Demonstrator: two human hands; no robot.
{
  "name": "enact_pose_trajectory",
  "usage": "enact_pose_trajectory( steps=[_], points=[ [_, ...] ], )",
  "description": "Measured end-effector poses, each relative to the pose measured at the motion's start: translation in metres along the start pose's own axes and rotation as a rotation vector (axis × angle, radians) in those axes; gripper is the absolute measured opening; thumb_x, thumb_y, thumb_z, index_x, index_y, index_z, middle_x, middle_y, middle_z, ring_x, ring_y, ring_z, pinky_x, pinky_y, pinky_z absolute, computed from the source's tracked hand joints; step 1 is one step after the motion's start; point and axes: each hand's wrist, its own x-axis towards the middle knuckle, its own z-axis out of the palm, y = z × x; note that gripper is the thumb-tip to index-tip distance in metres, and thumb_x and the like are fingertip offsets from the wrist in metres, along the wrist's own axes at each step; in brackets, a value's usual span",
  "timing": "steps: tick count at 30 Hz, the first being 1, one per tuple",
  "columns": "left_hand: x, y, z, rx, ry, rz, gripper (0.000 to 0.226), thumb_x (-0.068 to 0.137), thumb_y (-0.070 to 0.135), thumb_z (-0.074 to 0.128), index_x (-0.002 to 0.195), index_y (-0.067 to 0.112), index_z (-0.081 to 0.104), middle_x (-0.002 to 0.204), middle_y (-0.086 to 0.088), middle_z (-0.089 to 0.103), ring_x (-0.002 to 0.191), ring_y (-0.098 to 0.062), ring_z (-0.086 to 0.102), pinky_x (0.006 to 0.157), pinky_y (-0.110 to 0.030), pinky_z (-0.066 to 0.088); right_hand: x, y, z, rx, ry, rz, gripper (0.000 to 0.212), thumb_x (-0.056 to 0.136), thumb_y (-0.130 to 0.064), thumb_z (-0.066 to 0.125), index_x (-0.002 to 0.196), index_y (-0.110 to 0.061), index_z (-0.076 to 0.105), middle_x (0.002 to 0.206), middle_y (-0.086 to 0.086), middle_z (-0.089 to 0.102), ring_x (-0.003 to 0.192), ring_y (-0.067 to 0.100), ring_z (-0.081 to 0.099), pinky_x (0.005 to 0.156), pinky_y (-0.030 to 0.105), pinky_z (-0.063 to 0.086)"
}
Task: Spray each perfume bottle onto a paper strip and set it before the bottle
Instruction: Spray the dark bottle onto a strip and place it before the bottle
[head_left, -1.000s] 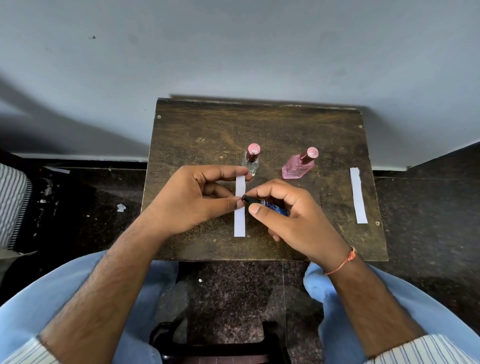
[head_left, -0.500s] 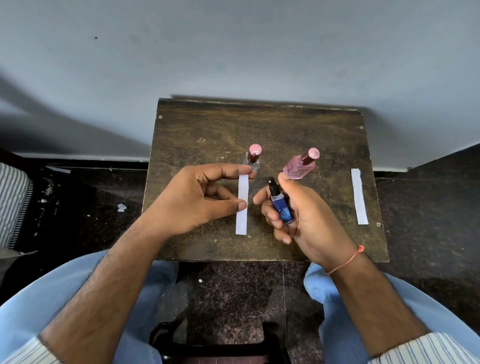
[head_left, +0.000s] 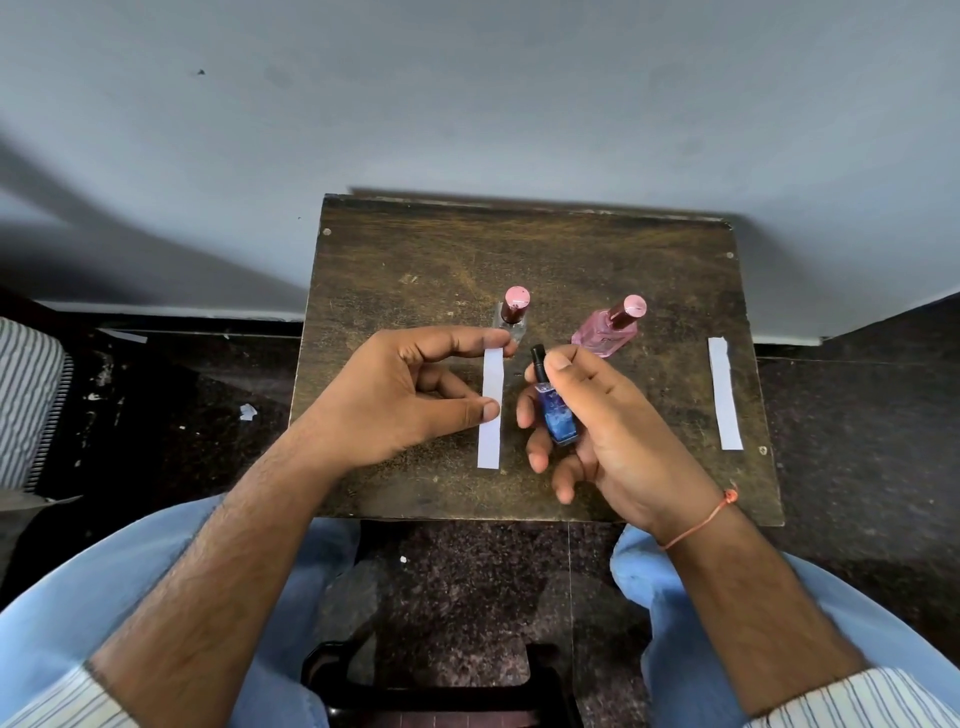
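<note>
A small blue perfume bottle (head_left: 558, 418) with a black spray top sits in the grip of the right hand (head_left: 608, 426), above the middle of a worn brown wooden desk (head_left: 519, 249). The thumb lies along the bottle's upper right side and the curled fingers wrap it from below, so the black top pokes out at 12 o'clock, tilted slightly toward 11. At 9 o'clock from the bottle, just beside it, a white paper strip (head_left: 491, 410) stands lengthwise, running from 12 to 6 o'clock. The left hand (head_left: 410, 395) pinches this strip: the forefinger lies across its top end and the thumb presses its middle, with the other fingers curled behind. Whether the strip's lower end touches the desk cannot be told.

Beyond the hands, at 12 o'clock, a clear bottle (head_left: 513, 312) with a pink cap stands upright, just past the strip's top end. At 1 o'clock from the blue bottle a pink bottle (head_left: 610, 327) with a pink cap stands on the desk. Well apart, at 3 o'clock near the desk's right edge, a second white strip (head_left: 724, 392) lies flat. A thin orange thread circles the right wrist.
</note>
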Motion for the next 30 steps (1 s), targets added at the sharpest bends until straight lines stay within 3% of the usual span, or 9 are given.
enact_pose_trajectory(
  steps=[3, 7, 11, 16, 18, 22, 26, 30],
  points=[
    [0.0, 0.0, 0.001, 0.0, 0.001, -0.001, 0.061, 0.083, -0.004, 0.087, 0.136, 0.021, 0.072, 0.134, 0.011, 0.077, 0.08, -0.009, 0.076, 0.065, -0.013, 0.055, -0.001, 0.003, 0.001, -0.026, 0.026, -0.024, 0.02, 0.104, -0.046, 0.058, 0.102, -0.026, 0.061, 0.08, 0.004, 0.06, 0.059, 0.014, 0.048, 0.041, 0.021, 0.033],
    [-0.001, 0.001, 0.002, -0.004, 0.004, 0.008, 0.061, 0.083, -0.006, 0.086, 0.137, 0.019, 0.072, 0.135, 0.011, 0.077, 0.079, -0.008, 0.076, 0.065, -0.012, 0.056, 0.003, 0.005, 0.001, -0.081, 0.062, -0.016, 0.034, 0.103, -0.056, 0.055, 0.095, -0.024, 0.066, 0.071, -0.003, 0.046, 0.056, 0.008, 0.035, 0.044, 0.021, 0.023],
    [-0.002, 0.003, 0.003, 0.0, -0.005, 0.029, 0.061, 0.083, -0.005, 0.087, 0.136, 0.021, 0.072, 0.135, 0.011, 0.077, 0.08, -0.012, 0.078, 0.074, -0.02, 0.062, 0.005, 0.011, 0.004, -0.37, 0.236, -0.155, 0.055, 0.102, -0.068, 0.052, 0.075, -0.022, 0.065, 0.06, -0.001, 0.048, 0.049, 0.008, 0.04, 0.048, 0.026, 0.031],
    [-0.002, 0.005, 0.006, 0.008, -0.012, 0.037, 0.06, 0.083, -0.004, 0.087, 0.135, 0.022, 0.072, 0.135, 0.012, 0.077, 0.082, -0.014, 0.079, 0.077, -0.024, 0.064, 0.004, 0.015, 0.01, -0.541, 0.407, -0.321, 0.06, 0.096, -0.072, 0.052, 0.067, -0.021, 0.063, 0.053, -0.006, 0.053, 0.053, 0.012, 0.049, 0.058, 0.038, 0.039],
    [-0.002, 0.005, 0.008, 0.005, -0.012, 0.039, 0.061, 0.083, -0.005, 0.088, 0.134, 0.023, 0.072, 0.133, 0.011, 0.078, 0.083, -0.015, 0.08, 0.077, -0.022, 0.064, 0.002, 0.016, 0.013, -0.61, 0.45, -0.373, 0.055, 0.099, -0.064, 0.054, 0.069, -0.018, 0.062, 0.057, 0.002, 0.051, 0.055, 0.012, 0.046, 0.058, 0.038, 0.039],
    [-0.002, 0.002, 0.011, 0.021, -0.015, 0.041, 0.061, 0.083, -0.005, 0.089, 0.134, 0.024, 0.073, 0.12, 0.001, 0.083, 0.084, -0.016, 0.082, 0.076, -0.021, 0.063, 0.0, 0.017, 0.019, -0.674, 0.508, -0.476, 0.03, 0.098, -0.051, 0.06, 0.082, -0.026, 0.061, 0.064, -0.012, 0.054, 0.057, 0.007, 0.048, 0.056, 0.028, 0.039],
    [-0.002, 0.002, 0.012, 0.012, -0.023, 0.031, 0.062, 0.084, -0.006, 0.088, 0.137, 0.022, 0.072, 0.101, -0.009, 0.085, 0.085, -0.02, 0.083, 0.074, -0.019, 0.062, -0.002, 0.017, 0.021, -0.705, 0.51, -0.517, 0.016, 0.098, -0.042, 0.063, 0.092, -0.027, 0.062, 0.064, -0.009, 0.059, 0.054, 0.012, 0.053, 0.052, 0.027, 0.039],
    [-0.004, 0.006, 0.013, 0.008, -0.037, 0.018, 0.062, 0.085, -0.007, 0.086, 0.138, 0.021, 0.071, 0.092, 0.005, 0.085, 0.082, -0.015, 0.082, 0.072, -0.015, 0.059, -0.002, 0.015, 0.023, -0.69, 0.492, -0.52, 0.008, 0.098, -0.03, 0.062, 0.095, -0.023, 0.061, 0.06, -0.017, 0.057, 0.05, 0.009, 0.051, 0.052, 0.018, 0.032]
  ],
)
